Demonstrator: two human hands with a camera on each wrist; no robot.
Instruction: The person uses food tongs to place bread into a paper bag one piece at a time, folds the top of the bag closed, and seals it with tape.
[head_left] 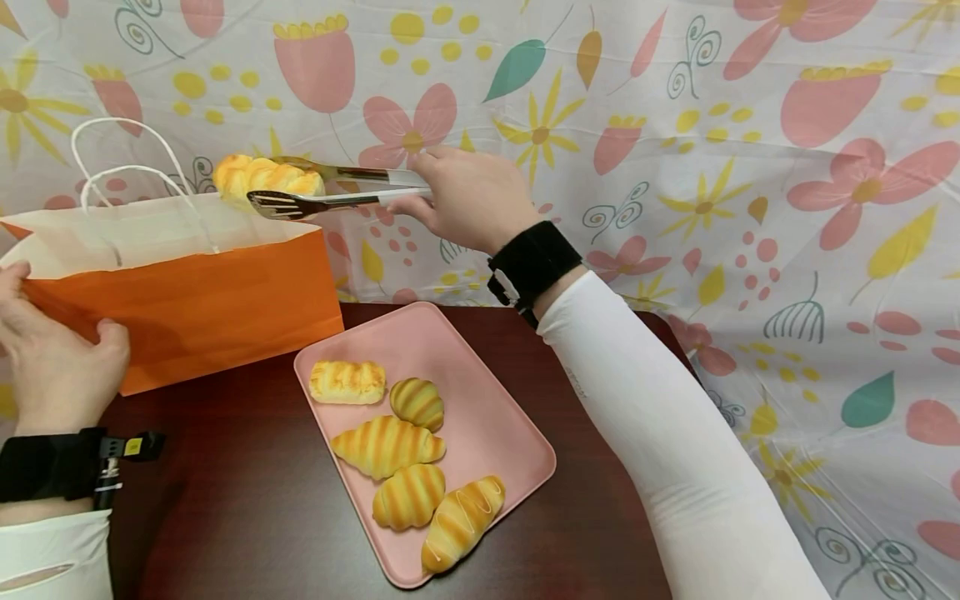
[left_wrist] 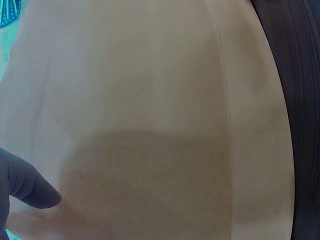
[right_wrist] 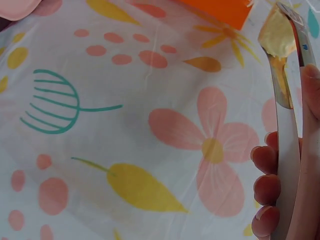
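Note:
My right hand grips a pair of tongs by their white handles, fingers curled round them in the right wrist view. Between the tong heads a golden bread roll is pinched, held over the rim of an orange paper bag near its right end. The bag stands at the left with its top open and white string handles up. At its left end my left hand holds the side, thumb on the front and fingers at the rim. The left wrist view shows the thumb against the paper.
A pink tray lies on the dark wooden table, right of the bag. Several breads rest on its left and near part, among them a striped croissant and a drizzled roll. A flowered cloth hangs behind.

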